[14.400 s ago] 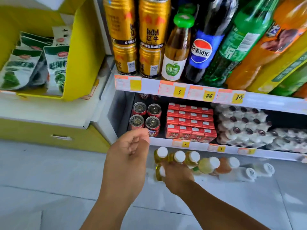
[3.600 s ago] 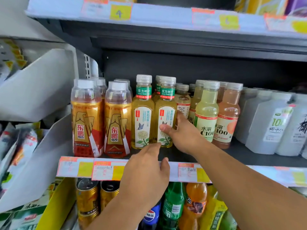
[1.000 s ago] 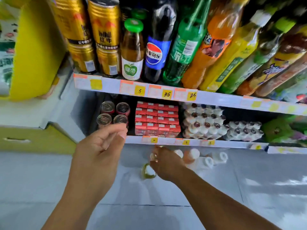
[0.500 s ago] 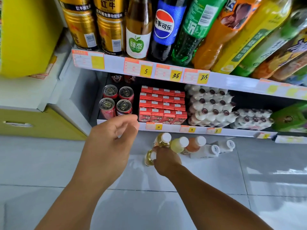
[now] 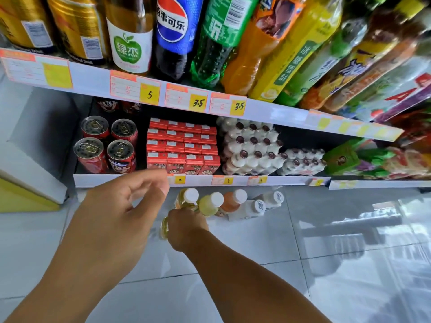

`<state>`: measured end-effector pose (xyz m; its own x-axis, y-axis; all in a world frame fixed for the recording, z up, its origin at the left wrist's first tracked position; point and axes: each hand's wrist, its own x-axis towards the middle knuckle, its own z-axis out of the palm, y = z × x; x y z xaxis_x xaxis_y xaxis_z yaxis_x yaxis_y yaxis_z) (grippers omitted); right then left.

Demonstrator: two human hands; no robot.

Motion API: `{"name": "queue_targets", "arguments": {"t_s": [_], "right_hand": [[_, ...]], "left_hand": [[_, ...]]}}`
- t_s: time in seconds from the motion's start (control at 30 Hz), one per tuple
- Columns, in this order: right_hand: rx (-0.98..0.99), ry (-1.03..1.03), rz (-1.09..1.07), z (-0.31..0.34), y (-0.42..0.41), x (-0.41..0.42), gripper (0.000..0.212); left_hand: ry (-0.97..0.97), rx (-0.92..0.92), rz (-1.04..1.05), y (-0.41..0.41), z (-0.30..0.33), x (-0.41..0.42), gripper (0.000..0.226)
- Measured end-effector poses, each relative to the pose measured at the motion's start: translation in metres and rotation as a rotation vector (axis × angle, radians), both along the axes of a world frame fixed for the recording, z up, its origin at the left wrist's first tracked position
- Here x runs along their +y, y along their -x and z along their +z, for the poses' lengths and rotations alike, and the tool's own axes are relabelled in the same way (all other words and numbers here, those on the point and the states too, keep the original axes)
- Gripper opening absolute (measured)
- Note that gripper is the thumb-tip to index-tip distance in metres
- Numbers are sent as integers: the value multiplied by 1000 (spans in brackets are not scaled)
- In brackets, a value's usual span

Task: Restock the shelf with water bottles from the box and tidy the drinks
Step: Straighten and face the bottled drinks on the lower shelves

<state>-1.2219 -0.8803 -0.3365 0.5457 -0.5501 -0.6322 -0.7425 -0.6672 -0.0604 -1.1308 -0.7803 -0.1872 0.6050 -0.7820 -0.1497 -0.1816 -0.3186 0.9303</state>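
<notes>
Several small bottles stand in a row on the floor tiles below the bottom shelf: a yellow tea bottle (image 5: 186,199), a pale yellow one (image 5: 211,203), an orange one (image 5: 233,201) and two white ones (image 5: 250,209). My right hand (image 5: 186,226) reaches down and grips another yellow tea bottle (image 5: 164,228) by its top, just left of the row. My left hand (image 5: 116,220) hovers above the floor with its fingers loosely curled and holds nothing.
The bottom shelf (image 5: 279,180) carries red cans (image 5: 105,148), red cartons (image 5: 183,145) and packs of small white bottles (image 5: 251,148). The shelf above holds gold cans, a Pepsi bottle (image 5: 171,31) and large soft drinks. A yellow unit (image 5: 21,197) stands at the left.
The view has moved closer to the floor bottles. My right hand has closed over the top of the leftmost yellow bottle. My left hand stays raised with nothing in it.
</notes>
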Motion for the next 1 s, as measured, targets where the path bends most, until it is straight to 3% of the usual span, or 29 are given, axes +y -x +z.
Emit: {"name": "queue_targets", "arguments": {"t_s": [0.23, 0.37, 0.5, 0.67, 0.77, 0.9, 1.0], "right_hand": [[-41, 18, 21, -8, 0, 1, 30], [-87, 15, 10, -8, 5, 0, 35], [-153, -45, -43, 23, 1, -15, 49], [-365, -54, 18, 120, -6, -39, 42], [-508, -31, 88, 199, -9, -52, 27], [-695, 103, 175, 307, -11, -58, 32], [-819, 144, 166, 375, -2, -62, 31]], "left_hand": [[-13, 28, 9, -4, -4, 3, 19], [0, 23, 15, -6, 2, 4, 33], [5, -14, 41, -12, 7, 4, 31], [-53, -58, 49, -25, 20, 5, 17], [-28, -15, 8, -28, 42, -4, 34], [116, 64, 1, -31, 91, -30, 51], [245, -6, -21, -40, 127, -48, 71]]}}
